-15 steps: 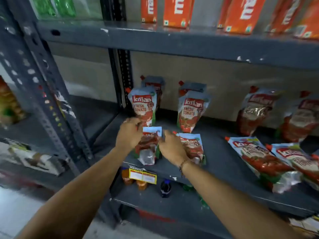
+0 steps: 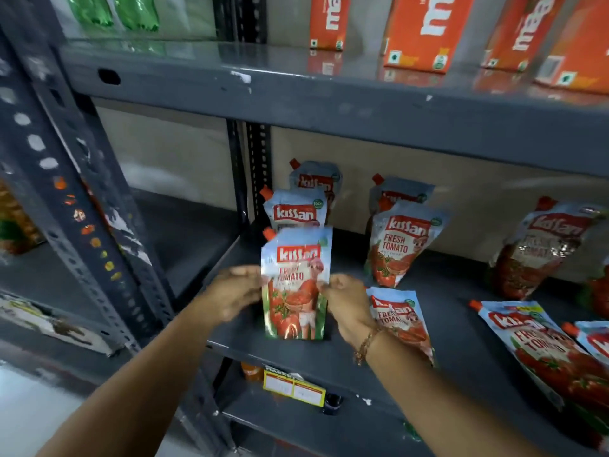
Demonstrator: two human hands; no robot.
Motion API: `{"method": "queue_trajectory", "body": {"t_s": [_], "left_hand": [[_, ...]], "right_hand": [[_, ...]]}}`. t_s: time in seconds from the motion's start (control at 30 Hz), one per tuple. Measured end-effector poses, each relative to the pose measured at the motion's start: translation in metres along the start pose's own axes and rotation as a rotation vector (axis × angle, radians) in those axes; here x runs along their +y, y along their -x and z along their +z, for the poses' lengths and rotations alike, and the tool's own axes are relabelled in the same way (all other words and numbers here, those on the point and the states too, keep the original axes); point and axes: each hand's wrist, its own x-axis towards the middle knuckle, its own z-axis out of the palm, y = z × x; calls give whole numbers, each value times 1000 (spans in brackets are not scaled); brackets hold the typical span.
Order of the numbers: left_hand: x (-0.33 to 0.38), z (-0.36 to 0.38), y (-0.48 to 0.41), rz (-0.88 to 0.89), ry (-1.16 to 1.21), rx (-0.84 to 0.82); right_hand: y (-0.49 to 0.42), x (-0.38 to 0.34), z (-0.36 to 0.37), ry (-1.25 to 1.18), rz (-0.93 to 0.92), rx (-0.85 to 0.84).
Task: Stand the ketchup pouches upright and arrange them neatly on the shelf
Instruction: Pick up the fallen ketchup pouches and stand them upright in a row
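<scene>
presently the left hand (image 2: 232, 293) and right hand (image 2: 346, 305) pinch the sides of a pouch (image 2: 295, 285) upright at the shelf (image 2: 329, 361) front; it should be seated flat on its base, squared before the rear pouches (image 2: 296, 209), then released gently.

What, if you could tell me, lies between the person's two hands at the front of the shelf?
In the head view, an upright ketchup pouch stands between the left hand and the right hand, which flank its sides.
</scene>
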Motion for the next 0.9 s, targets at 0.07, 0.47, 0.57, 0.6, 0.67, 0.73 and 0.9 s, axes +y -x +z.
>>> {"method": "queue_trajectory", "body": {"t_s": [0.07, 0.47, 0.57, 0.6, 0.67, 0.73, 0.9], "left_hand": [[16, -8, 0, 155, 17, 3], [-9, 22, 5, -77, -25, 422], [-31, 60, 27, -281, 102, 261], [-33, 74, 33, -281, 118, 199], [-36, 98, 34, -309, 142, 84], [-34, 120, 30, -390, 68, -49], [-32, 163, 26, -467, 35, -232]], "right_hand": [[4, -10, -4, 19, -230, 1], [9, -3, -13, 335, -254, 9], [8, 2, -42, 695, -15, 67], [10, 3, -55, 792, 106, 91], [15, 7, -79, 826, 278, 75], [18, 11, -92, 802, 264, 51], [23, 17, -101, 547, 271, 178]]}}
